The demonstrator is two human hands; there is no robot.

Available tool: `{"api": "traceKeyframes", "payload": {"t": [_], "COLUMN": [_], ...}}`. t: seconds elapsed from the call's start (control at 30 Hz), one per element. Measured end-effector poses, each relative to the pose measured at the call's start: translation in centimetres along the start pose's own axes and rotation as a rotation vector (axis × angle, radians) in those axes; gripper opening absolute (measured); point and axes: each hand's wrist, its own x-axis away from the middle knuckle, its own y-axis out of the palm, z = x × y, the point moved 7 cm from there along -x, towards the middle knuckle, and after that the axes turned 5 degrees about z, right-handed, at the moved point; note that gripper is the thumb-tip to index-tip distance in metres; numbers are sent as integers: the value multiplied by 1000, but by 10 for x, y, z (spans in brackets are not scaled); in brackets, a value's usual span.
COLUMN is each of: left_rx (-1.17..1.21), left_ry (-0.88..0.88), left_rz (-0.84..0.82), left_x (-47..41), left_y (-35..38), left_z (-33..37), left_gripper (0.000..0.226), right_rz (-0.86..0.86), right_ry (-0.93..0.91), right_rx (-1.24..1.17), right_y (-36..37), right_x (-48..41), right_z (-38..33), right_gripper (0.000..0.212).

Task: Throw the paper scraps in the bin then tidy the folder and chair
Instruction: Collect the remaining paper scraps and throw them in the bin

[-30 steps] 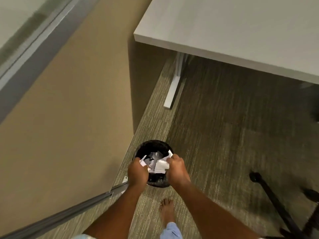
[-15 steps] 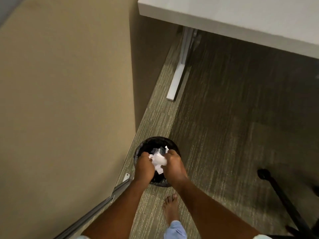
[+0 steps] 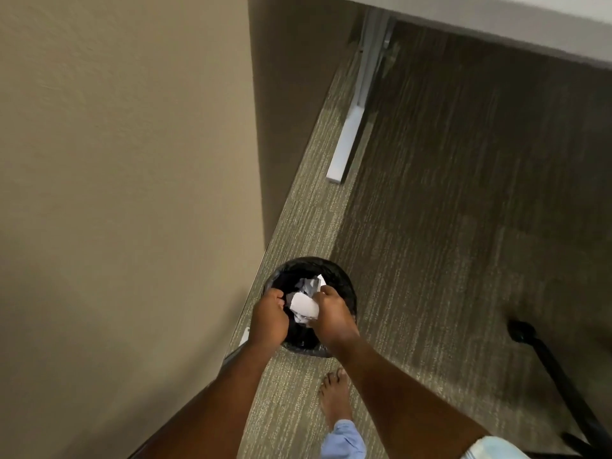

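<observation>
A small round bin [image 3: 334,271] with a black liner stands on the carpet against the beige wall. Both my hands hover over its mouth. White paper scraps [image 3: 303,304] are bunched between them. My right hand [image 3: 332,318] is closed on the scraps from the right. My left hand [image 3: 268,318] is curled at the left edge of the bunch; its fingers are hidden, so its hold is unclear. More scraps [image 3: 309,284] lie inside the bin. A black chair leg with a caster [image 3: 523,331] shows at the right edge. The folder is out of sight.
A beige wall [image 3: 126,193] fills the left half. A grey desk edge [image 3: 496,24] runs across the top right, with its white foot [image 3: 346,144] on the carpet. My bare foot [image 3: 334,395] stands just behind the bin.
The view has tilted down and toward the wall. My hands have drawn closer together over the bin, pressing the scraps into a tighter bunch.
</observation>
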Motion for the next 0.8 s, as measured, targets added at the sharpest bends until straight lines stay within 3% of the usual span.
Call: {"api": "traceKeyframes", "payload": {"t": [0.23,0.33,0.57,0.7,0.8], "left_rx": [-15,-39,-62,-83,-117], "left_ry": [23,48,64,93,126], "left_rz": [63,62,36,24,17], "left_x": [-11,-13,1,11,19], "left_y": [-1,3,7,7,9], "left_z": [-16,-22,-23,-9,4], "left_gripper": [24,21,16,15,15], "right_rz": [-65,-94,-47,22,63], "right_ry": [-37,-75,-69,-45,-7], "right_rx": [7,42,90,54,37], "right_y": [18,20,9,-8,-24], "right_x": [-12,-10,4,8,14], "right_z": [7,7,13,14,12], "right_gripper": [38,15,23,12,22]}}
